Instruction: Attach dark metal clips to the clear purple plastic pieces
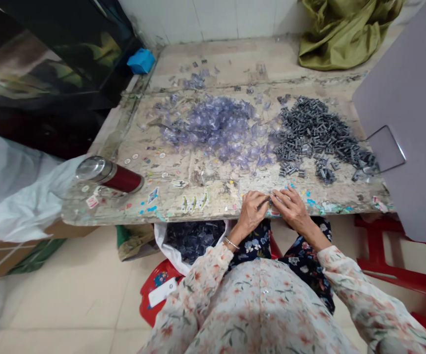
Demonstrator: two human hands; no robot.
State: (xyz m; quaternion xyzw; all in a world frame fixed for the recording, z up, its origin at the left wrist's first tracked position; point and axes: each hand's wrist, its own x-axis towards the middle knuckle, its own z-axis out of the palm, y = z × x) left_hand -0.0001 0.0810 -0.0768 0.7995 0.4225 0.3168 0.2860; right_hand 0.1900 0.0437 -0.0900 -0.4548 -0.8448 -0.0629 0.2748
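Both hands: left (252,210) and right (290,207), fingers pinched together on small dark piece (269,198), mostly hidden, at worktop (242,61) front edge, likely for support
Clear pieces (220,120): heaped ahead, probably for reach
Grey pieces (316,129): separate right heap, likely avoiding mixing

I find passage along the front of the counter (218,202), from the red flask (124,178) to my left hand (252,211), over flat stickers (194,202). Farther in, transparent pieces (220,120) and a dark heap (316,129) obstruct; rightward, the grey panel (404,113).
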